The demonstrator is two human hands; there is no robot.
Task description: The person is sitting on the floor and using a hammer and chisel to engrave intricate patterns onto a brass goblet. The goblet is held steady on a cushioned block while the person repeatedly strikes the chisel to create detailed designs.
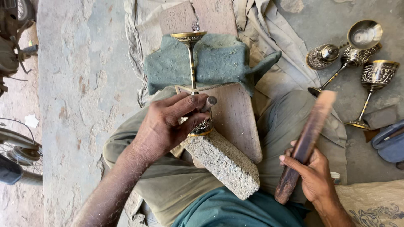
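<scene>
My left hand [168,124] grips a small metal punch [208,103] and steadies the engraved cup of a brass goblet [192,63]. The goblet lies on its side across a wooden board [237,122], its stem pointing away and its round foot resting on a green cloth pad [223,63]. A rough grey stone block [225,164] sits under the cup, on my lap. My right hand [313,174] holds a long dark wooden stick [305,145] raised to the right, its upper end blurred.
Several finished engraved goblets [374,80] and a shiny bowl [364,33] lie on the ground at the upper right. A beige cloth [277,29] covers the floor behind the pad. A bicycle wheel [17,155] stands at the left edge.
</scene>
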